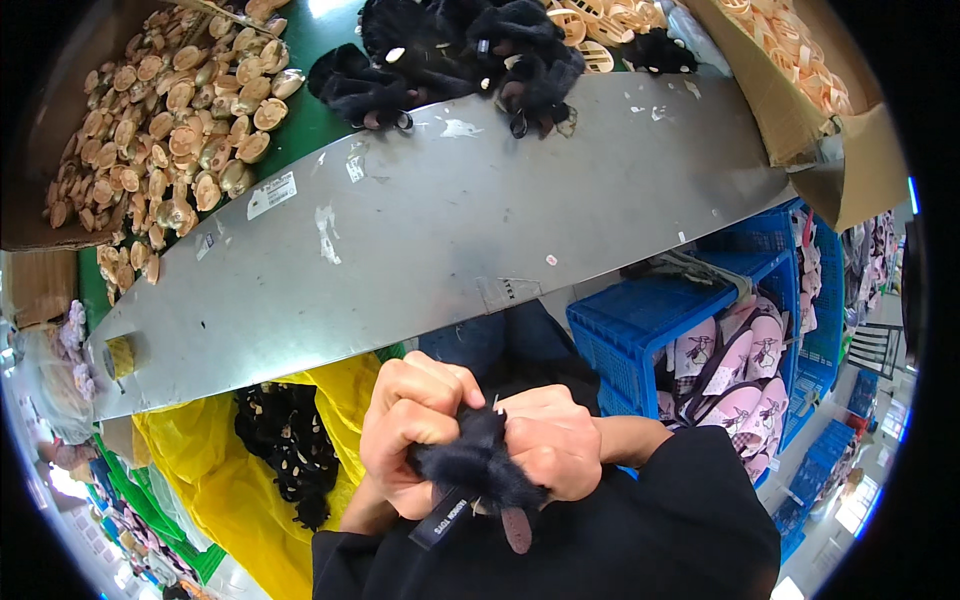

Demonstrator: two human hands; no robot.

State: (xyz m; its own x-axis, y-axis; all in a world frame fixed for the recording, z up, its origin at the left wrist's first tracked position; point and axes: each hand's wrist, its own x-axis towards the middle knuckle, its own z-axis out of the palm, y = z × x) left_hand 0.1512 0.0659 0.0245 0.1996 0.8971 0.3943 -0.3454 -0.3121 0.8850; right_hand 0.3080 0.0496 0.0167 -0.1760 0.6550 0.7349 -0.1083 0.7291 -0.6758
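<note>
Close to my body, both hands grip a small black plush toy piece (478, 462) with short fur. A black fabric label hangs from its lower side, next to a brownish flap. My left hand (405, 425) has its fingers curled around the left side, thumb near the top. From the right, my right hand (550, 440) is closed in a fist against the other side, fingers pressed into the fur. Several more black plush pieces (440, 60) lie in a heap at the far edge of the metal work surface (420, 220).
At far left, a cardboard box spills beige and gold plastic shells (190, 130). A carton (860, 160) at far right holds beige plastic parts. Below the table sits a yellow bag (190, 450) with black plush pieces; a blue crate (640, 310) of pink printed items stands right. A tape roll (119, 357) lies left.
</note>
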